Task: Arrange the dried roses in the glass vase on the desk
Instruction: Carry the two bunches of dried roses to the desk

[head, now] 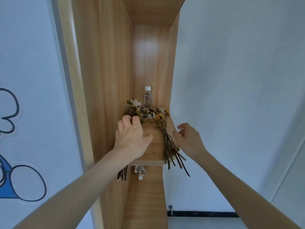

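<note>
Wooden shelf (155, 146) carries dried flowers. Left hand (132, 138) curls round the darker bunch (132, 109); right hand (188, 138) hovers loose-fingered just right of the yellow-headed bunch (166, 141). Beyond both hands stands a white-capped clear bottle (148, 98).

The left hand (132, 134) curled its fingertips (136, 119) round a bunch of dried brown-yellow roses (132, 109) just below the heads; the stem ends jutted out under its wrist, past the edge of the light wooden shelf (155, 146); right of that grip a second, loose bunch of dried yellow roses (165, 138) lay flat; beyond it the right hand (188, 138) hovered, fingers relaxed; behind the grip stood a clear white-capped plastic bottle (148, 96).
</note>
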`<state>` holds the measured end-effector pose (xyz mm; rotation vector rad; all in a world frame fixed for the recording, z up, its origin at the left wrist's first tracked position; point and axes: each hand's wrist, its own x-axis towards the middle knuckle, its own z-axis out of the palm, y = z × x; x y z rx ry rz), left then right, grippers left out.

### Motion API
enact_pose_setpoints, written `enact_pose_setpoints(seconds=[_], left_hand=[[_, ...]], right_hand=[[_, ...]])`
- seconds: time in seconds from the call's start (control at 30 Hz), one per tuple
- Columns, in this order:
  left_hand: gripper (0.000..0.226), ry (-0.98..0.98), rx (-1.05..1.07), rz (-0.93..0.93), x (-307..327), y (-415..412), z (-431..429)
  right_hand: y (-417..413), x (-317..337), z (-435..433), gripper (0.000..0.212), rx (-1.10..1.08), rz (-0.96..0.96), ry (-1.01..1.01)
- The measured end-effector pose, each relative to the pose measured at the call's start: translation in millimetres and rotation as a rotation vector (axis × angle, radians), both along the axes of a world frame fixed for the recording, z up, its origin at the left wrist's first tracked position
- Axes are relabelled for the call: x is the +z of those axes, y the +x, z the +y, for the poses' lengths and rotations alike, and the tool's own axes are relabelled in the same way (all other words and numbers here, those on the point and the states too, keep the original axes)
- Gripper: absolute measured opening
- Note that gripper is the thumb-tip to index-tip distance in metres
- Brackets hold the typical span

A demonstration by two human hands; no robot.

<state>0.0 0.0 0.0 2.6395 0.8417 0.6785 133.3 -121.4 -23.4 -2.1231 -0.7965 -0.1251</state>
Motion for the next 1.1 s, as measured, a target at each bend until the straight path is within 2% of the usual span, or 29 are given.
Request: enact_pose_setpoints(seconds=[0.13,0.23,0.3,0.43,0.67,0.8,0.87,1.1], left_hand=[[0.080,0.079,0.226,0.258,-9,36,22],[0.093,0.071,0.304,0.325,-27,53,38],[0.092,0.024,0.330,0.361,-33,60,44],[0.081,-0.009,0.335,0.466,-37,66,50],[0.068,-0.060,0.342,0.407,-40,74,60],[0.060,-0.050,0.351,0.388,-40,75,65],[0.059,-0.043,0.353,0.386,-40,74,66],[0.052,-0.051,0.349,0.319,-37,70,65]], right_hand=[[18,2,37,0.048,0.018,0.075,-0.234],[30,-3,52,0.033,-0.022,0.112,-0.368],[33,-4,59,0.035,-0.039,0.102,-0.444],[34,-7,70,0.041,-0.038,0.085,-0.460],[39,-5,78,0.036,-0.071,0.045,-0.499],[40,-3,83,0.023,-0.076,0.045,-0.572],[42,-4,84,0.022,-0.072,0.051,-0.586],[53,-2,77,0.025,-0.042,0.153,-0.464]])
